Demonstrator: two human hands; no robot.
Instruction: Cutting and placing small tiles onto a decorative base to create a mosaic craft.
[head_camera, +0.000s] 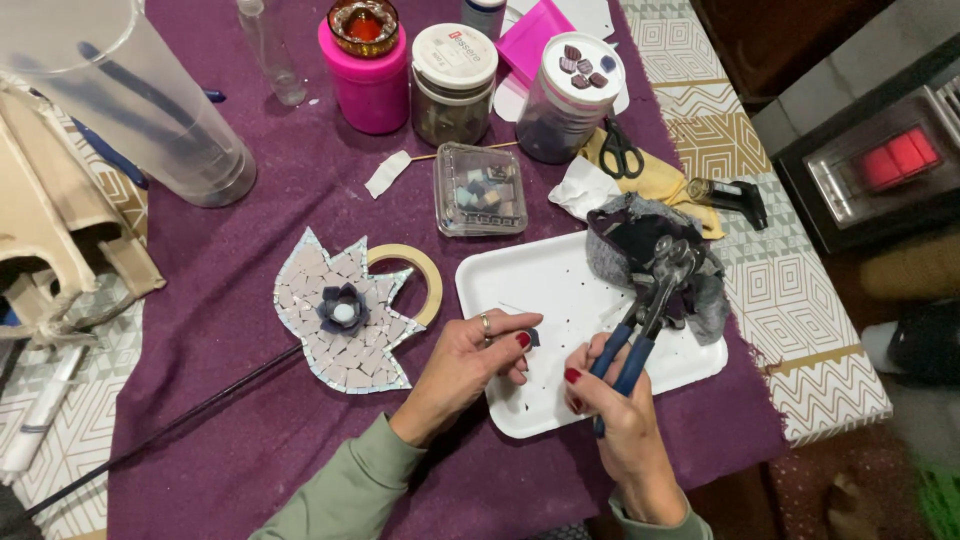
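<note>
My left hand (468, 366) pinches a small dark tile piece (533, 338) between thumb and finger over the white foam tray (530, 290). Beside it, my right hand (610, 400) grips blue-handled tile nippers (645, 315), whose metal jaws point up toward a heap of dark grey cloth (650, 255) on the tray. Left of the tray lies a flower-shaped mosaic (335, 315) of pale tiles with a dark blue flower at its centre, on a purple cloth (250, 420). A roll of tape (425, 275) peeks out behind the mosaic.
At the back stand a clear box of tiles (481, 190), two lidded jars (455, 85) (572, 95), a pink pot (370, 85), a large clear beaker (125, 100), scissors (620, 152) on a yellow cloth. A thin dark rod (160, 430) lies front left. A heater (880, 165) glows right.
</note>
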